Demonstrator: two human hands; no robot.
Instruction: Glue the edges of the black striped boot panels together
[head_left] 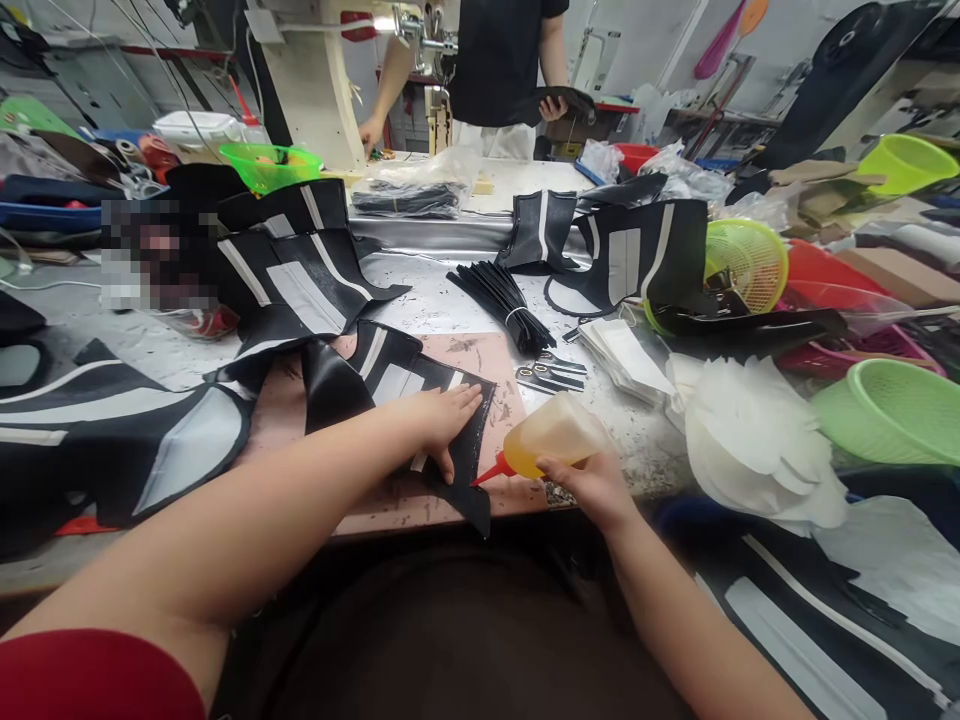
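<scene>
R hand (600, 488): fingers wrapped round squeeze btl (559, 435) of yellow liquid, tilted, red nozzle (493, 470) at edge of blk pc (471, 432) w/ white strips; contact unclear at this angle. L hand (444, 412): unclenched, pressed flat on same pc, which lies on pink board (442, 514) atop tabletop (416, 285), tip overhanging front edge. Beyond: white slips (626, 358), tied bundle of blk strips (501, 300). Further: green bowl (270, 172). Rear: sewing mach. (311, 90), co-worker (499, 65) in dark top, dark item (574, 102) in hand.
</scene>
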